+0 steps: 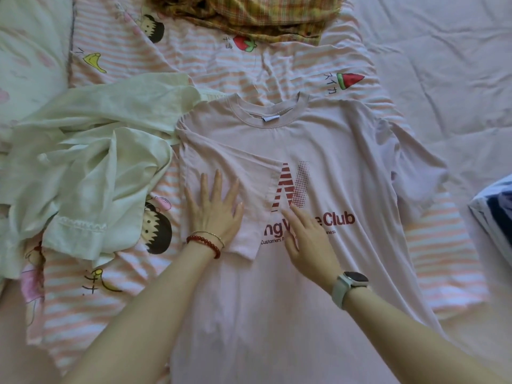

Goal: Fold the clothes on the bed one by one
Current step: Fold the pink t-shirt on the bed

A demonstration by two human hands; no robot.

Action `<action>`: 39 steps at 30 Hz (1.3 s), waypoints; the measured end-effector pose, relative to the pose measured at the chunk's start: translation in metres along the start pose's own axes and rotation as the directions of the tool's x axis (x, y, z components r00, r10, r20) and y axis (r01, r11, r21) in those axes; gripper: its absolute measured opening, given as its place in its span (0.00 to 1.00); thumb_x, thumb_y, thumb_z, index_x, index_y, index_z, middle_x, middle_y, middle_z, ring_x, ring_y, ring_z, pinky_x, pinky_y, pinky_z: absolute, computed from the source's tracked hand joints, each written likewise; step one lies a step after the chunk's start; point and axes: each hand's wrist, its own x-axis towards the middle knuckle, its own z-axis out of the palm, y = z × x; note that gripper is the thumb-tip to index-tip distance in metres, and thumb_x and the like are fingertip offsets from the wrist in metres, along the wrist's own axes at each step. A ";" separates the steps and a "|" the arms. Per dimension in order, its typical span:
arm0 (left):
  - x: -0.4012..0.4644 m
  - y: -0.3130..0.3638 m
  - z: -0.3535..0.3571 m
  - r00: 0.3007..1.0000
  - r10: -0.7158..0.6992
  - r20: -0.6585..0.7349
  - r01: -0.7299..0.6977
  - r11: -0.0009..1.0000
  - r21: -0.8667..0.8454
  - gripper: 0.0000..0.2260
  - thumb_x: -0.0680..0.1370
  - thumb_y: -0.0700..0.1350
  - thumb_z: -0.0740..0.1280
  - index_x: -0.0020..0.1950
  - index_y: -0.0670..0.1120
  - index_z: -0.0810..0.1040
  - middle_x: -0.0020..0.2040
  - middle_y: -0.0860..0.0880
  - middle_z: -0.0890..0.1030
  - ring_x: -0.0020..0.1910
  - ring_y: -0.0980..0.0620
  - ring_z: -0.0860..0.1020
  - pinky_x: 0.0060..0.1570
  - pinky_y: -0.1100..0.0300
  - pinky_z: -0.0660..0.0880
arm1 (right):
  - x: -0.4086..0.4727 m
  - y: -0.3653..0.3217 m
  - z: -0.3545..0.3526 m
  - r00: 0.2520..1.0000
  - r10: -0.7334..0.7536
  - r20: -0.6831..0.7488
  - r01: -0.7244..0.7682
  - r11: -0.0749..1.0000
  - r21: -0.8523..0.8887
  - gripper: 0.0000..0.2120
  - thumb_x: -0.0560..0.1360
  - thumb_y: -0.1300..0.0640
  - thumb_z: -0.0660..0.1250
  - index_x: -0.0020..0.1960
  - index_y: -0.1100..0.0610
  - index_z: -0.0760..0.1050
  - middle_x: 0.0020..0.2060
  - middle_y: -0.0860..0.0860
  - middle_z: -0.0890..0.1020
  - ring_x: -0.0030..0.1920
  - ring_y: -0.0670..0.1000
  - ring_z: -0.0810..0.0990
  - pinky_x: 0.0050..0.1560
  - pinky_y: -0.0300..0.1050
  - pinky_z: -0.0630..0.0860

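A pale pink T-shirt point(327, 151) with red "Club" lettering lies face up across the centre of the frame on a striped cartoon-print bed sheet point(91, 297), its left sleeve point(235, 173) folded in over the chest. The left hand point(214, 214) presses flat on that folded sleeve with fingers straight and spread, while the right hand point(310, 245) rests on the print, fingers extended and grasping nothing. A crumpled pale green garment point(91, 162) lies at the left of the frame, and a yellow plaid cloth point(249, 12) at top centre.
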 end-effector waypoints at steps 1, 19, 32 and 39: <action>-0.003 0.013 -0.004 1.000 0.017 0.008 -0.017 1.000 -0.019 0.26 0.79 0.56 0.50 0.76 0.58 0.45 0.77 0.48 0.43 0.75 0.43 0.39 0.68 0.37 0.35 | -0.003 0.008 -0.012 0.995 0.064 -0.078 -0.058 0.995 0.078 0.21 0.78 0.59 0.58 0.71 0.57 0.64 0.70 0.53 0.66 0.70 0.53 0.64 0.68 0.44 0.59; 0.014 0.300 -0.008 0.950 0.305 0.064 -0.274 0.915 -0.296 0.27 0.79 0.58 0.53 0.76 0.58 0.46 0.77 0.54 0.39 0.75 0.49 0.36 0.71 0.42 0.40 | 0.057 0.256 -0.169 0.600 0.773 0.205 -0.531 0.192 0.825 0.13 0.75 0.56 0.65 0.35 0.59 0.66 0.30 0.53 0.68 0.28 0.52 0.67 0.28 0.41 0.64; 0.049 0.358 -0.003 0.946 0.314 0.084 -0.289 0.930 -0.228 0.32 0.77 0.63 0.51 0.64 0.67 0.25 0.77 0.52 0.41 0.75 0.48 0.37 0.68 0.37 0.36 | 0.099 0.321 -0.214 0.696 0.675 0.246 -0.339 0.006 0.941 0.19 0.74 0.50 0.66 0.61 0.60 0.71 0.52 0.57 0.77 0.52 0.57 0.78 0.47 0.49 0.78; 0.066 0.347 -0.003 0.931 0.314 0.185 -0.197 0.861 -0.469 0.26 0.81 0.54 0.51 0.75 0.57 0.41 0.77 0.55 0.50 0.76 0.55 0.43 0.72 0.47 0.39 | 0.063 0.308 -0.176 0.708 0.654 0.268 -0.371 0.021 0.929 0.04 0.73 0.65 0.62 0.42 0.63 0.75 0.36 0.54 0.73 0.35 0.51 0.74 0.36 0.43 0.75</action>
